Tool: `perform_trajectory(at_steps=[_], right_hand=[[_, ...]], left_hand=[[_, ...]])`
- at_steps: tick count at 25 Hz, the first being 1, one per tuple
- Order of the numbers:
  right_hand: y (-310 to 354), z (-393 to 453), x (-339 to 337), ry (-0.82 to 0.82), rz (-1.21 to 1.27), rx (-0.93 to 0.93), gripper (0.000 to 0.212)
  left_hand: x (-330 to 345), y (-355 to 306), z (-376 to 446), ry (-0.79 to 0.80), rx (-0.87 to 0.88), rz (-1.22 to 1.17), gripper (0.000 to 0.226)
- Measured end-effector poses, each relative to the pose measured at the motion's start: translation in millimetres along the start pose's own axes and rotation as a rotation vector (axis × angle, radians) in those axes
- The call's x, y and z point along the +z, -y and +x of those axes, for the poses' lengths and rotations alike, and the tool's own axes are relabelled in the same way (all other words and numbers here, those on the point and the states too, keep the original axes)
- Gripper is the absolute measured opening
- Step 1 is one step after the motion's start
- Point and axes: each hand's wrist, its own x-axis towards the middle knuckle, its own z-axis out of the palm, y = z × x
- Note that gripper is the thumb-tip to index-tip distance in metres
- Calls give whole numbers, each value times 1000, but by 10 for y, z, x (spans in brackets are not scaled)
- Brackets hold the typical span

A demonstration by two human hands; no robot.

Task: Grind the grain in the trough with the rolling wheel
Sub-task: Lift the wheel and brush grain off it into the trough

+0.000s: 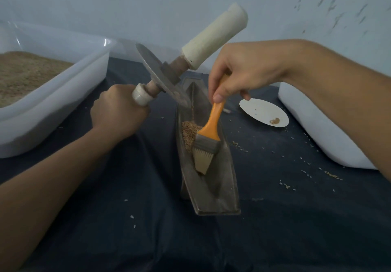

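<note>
Metal trough (208,178) lay lengthwise on the bench (127,208), which was covered w/ dark cloth. Small heap of brown grain (189,133) sat inside it, approx. mid-length, on the left slope. Rest of the trough interior showed bare metal.

Left hand (118,113) was clamped round one white handle end of the rolling wheel (160,74), holding it lifted & tilted above the far end of the trough. Disc's lower edge hung just over the far tip, w/ a thin trickle of grain falling from it toward the heap. Other white handle (213,37) pointed up & to the right.

Right hand (243,74) pinched the orange handle of a brush (206,142) betw. thumb & fingers. Bristles were down inside the trough, just beside the near edge of the grain heap, touching the metal.

Left: big translucent plastic tub (63,102) holding a wide layer of brown grain. Right: a white tub (317,127), contents not visible. Betw. trough & right tub: a white paper plate (262,110) w/ a small pinch of ground grain near its near edge. Loose grains were scattered over the cloth, mostly right of the trough.
</note>
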Motion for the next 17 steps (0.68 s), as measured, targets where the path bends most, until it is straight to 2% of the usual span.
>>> perform_trajectory(at_steps=[3, 6, 8, 13, 15, 17], right_hand=[[-30, -66, -136, -52, 5, -8, 7], [-23, -142, -216, 76, 130, -42, 5], [-3, -87, -136, 121, 117, -52, 6], [16, 53, -8, -2, -36, 1, 5], [8, -16, -137, -39, -28, 13, 7], [26, -100, -230, -4, 23, 0, 7]], left_hand=[[5, 15, -3, -4, 4, -8, 11], [7, 25, 8, -10, -3, -10, 11], [10, 26, 8, -6, -4, -3, 12], [7, 33, 11, 5, 5, 0, 11], [7, 27, 5, 2, 6, 3, 11], [8, 14, 2, -1, 6, 8, 12]])
